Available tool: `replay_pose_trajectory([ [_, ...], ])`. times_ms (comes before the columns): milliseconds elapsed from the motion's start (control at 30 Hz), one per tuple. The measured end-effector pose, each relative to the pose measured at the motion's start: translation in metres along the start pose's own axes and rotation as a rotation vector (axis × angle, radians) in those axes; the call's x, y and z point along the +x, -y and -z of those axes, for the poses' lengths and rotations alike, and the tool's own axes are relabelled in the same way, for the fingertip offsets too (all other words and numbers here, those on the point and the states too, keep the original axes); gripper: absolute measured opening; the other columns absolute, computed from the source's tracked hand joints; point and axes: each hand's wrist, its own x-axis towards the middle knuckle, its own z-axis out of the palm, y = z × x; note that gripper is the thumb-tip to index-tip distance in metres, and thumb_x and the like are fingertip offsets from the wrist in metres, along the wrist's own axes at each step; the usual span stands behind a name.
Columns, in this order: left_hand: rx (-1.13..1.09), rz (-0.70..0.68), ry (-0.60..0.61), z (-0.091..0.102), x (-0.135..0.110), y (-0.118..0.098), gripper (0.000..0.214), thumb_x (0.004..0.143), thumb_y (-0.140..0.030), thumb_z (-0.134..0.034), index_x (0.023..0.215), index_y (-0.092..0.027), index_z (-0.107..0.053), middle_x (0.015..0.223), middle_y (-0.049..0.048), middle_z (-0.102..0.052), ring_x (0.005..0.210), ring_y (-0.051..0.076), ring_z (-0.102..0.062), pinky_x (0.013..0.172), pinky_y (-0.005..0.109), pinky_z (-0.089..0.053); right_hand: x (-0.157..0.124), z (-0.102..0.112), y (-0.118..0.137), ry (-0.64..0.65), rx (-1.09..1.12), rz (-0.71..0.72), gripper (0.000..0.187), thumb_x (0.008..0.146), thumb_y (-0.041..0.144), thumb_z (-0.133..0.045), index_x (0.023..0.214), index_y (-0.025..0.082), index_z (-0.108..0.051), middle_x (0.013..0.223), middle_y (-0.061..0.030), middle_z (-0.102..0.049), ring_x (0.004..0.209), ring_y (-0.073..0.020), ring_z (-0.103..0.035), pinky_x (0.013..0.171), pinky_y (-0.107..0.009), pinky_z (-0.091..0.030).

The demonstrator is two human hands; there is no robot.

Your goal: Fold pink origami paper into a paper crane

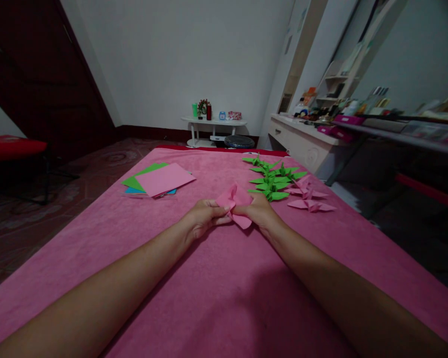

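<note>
A partly folded pink sheet of origami paper (234, 195) is held between both hands above the pink cloth (194, 278). My left hand (208, 215) grips its left side, thumb and fingers closed on the paper. On the other side, my right hand (257, 210) has its thumb on the folds, and its remaining fingers are largely hidden. Just beyond the right hand lie several green paper cranes (271, 181) in a cluster. Beside them are pink paper cranes (311, 205). A loose stack of pink, green and blue paper sheets (167, 180) rests at the left.
Past the far edge of the cloth stands a small white table (213, 121) with a green cup and other items. A white dresser (309, 136) crowded with bottles runs along the right. At the left are a red chair (13, 147) and a dark door (33, 74).
</note>
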Motion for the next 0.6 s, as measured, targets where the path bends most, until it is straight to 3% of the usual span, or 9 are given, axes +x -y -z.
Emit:
replay_pose_trajectory([
  [233, -0.023, 0.029, 0.064, 0.0, -0.001, -0.003, 0.013, 0.068, 0.003, -0.057, 0.075, -0.003, -0.066, 0.07, 0.0099, -0.068, 0.067, 0.015, -0.065, 0.072, 0.027, -0.056, 0.002, 0.0, -0.003, 0.015, 0.0, -0.002, 0.02, 0.049, 0.02, -0.066, 0.065, 0.013, -0.056, 0.056, 0.004, -0.049, 0.047, -0.0081, -0.042, 0.045, -0.021, -0.033],
  [433, -0.016, 0.052, 0.018, -0.005, -0.004, -0.007, 0.015, 0.065, 0.003, -0.049, 0.066, -0.003, -0.063, 0.062, 0.0101, -0.065, 0.057, 0.014, -0.063, 0.064, 0.027, -0.055, 0.003, 0.001, -0.008, 0.029, -0.104, 0.044, 0.02, 0.047, 0.019, -0.067, 0.064, 0.014, -0.057, 0.059, 0.0039, -0.051, 0.049, -0.0081, -0.042, 0.046, -0.02, -0.034],
  [600, 0.005, 0.036, 0.035, -0.005, -0.004, -0.004, 0.016, 0.063, 0.005, -0.051, 0.069, -0.003, -0.064, 0.065, 0.0096, -0.066, 0.06, 0.014, -0.064, 0.066, 0.026, -0.055, 0.003, 0.002, -0.014, 0.03, -0.218, 0.08, 0.021, 0.049, 0.019, -0.067, 0.067, 0.015, -0.058, 0.06, 0.0037, -0.053, 0.049, -0.0084, -0.043, 0.044, -0.019, -0.033],
])
